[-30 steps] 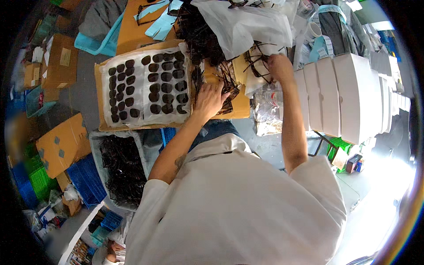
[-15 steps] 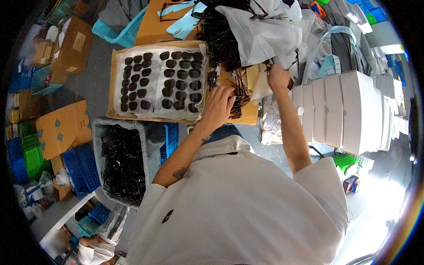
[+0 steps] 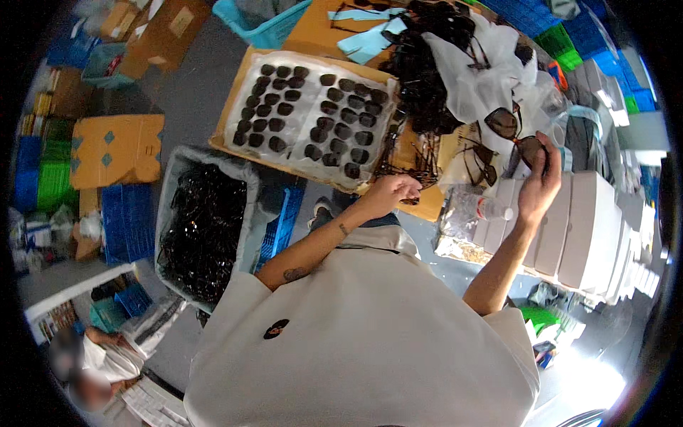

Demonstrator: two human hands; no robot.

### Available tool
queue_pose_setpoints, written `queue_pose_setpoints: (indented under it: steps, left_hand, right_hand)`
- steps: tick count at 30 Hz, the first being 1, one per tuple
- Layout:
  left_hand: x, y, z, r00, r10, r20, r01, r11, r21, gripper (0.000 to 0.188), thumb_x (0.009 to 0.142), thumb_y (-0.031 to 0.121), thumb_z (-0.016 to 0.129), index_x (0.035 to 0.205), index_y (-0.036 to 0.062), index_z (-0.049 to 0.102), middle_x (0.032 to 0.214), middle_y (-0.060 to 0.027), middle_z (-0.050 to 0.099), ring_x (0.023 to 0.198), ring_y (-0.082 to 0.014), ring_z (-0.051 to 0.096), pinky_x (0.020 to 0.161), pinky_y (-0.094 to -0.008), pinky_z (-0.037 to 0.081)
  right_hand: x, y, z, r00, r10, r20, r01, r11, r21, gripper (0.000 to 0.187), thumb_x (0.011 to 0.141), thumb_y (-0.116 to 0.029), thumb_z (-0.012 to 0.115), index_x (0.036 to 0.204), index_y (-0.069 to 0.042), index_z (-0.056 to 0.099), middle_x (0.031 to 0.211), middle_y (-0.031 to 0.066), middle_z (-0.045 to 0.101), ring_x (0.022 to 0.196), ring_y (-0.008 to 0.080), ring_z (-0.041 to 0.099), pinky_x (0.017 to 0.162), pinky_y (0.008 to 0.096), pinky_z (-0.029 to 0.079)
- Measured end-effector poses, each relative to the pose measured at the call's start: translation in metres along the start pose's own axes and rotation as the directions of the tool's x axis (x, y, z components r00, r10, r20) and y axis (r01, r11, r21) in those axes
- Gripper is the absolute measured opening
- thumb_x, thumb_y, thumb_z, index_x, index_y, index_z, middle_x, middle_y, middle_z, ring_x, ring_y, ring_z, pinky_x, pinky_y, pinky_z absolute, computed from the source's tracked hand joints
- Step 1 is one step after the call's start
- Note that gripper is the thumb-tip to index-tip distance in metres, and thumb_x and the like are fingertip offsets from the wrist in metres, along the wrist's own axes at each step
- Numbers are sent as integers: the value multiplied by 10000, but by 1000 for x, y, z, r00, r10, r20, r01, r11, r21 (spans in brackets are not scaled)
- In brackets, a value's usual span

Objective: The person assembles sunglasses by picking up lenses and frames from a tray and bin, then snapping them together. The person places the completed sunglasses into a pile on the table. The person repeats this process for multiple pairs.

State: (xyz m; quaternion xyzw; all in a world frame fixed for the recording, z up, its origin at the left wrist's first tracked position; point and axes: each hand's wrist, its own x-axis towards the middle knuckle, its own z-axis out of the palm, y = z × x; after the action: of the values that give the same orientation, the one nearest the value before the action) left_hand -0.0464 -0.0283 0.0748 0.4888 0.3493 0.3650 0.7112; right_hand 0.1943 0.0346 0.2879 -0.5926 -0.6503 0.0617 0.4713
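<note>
My right hand holds up a pair of dark sunglasses, its fingers closed at one lens. Below them, another pair of sunglasses lies on pale paper. My left hand is at the table's near edge with its fingers curled. A small dark thing shows under those fingertips, too little of it to name. Just beyond that hand is a cluster of thin brown spectacle frames. To its left sits a cardboard tray, lined in white, with rows of dark lenses.
A grey lined bin full of dark frames stands at left, beside a blue crate. White boxes line the right side. A clear bottle lies near them. White plastic sheeting covers dark frames. Another person is at lower left.
My right hand has come up and to the right, lifting the sunglasses into view. My left hand's fingers have curled in. The whole view has turned, so the table sits further right.
</note>
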Motion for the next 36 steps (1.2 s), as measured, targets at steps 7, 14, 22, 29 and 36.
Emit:
queue_pose_setpoints:
  steps: [7,14,22,29,36]
  left_hand:
    - [-18,8,-29,998,18,-58,-26,991,-130,388,1026,234,523,1362,41,493,1312,-131,593,1233,-218,556,1026,-377,463]
    - [-54,72,-58,866,384,-320,-478,824,-303,625,976,456,569,1468,117,385,1394,-128,537,1304,-248,493,1071,-411,401]
    - [-103,78,-50,753,98,-651,10,987,161,310,1015,261,544,1228,37,572,1068,-90,651,916,-197,622,866,-346,510]
    - [-99,54,-59,486,204,-850,-141,978,154,281,1021,238,532,1165,-1,554,1004,-106,644,891,-178,595,794,-321,485]
    - [-112,61,-111,258,36,-966,-567,815,-121,396,1055,323,455,1172,-23,605,945,-32,635,834,-85,550,761,-234,447]
  right_hand:
    - [-19,-24,34,869,16,494,-451,432,781,632,733,-176,801,1291,-9,556,1108,36,606,804,94,494,689,208,378]
    - [-127,-69,152,382,233,894,-922,165,351,304,991,-102,563,1264,29,537,1099,87,634,900,135,594,761,258,495]
    - [-156,-73,204,461,-135,877,-695,560,451,361,934,77,532,1289,15,498,1220,92,589,1154,160,538,1009,267,410]
    - [-187,-92,254,558,77,826,-774,408,485,345,901,90,579,1209,-61,548,1148,59,607,1035,155,587,898,287,474]
    - [-169,-128,285,320,112,941,-947,85,311,315,850,47,651,1159,8,599,1074,77,635,1030,176,600,901,295,478]
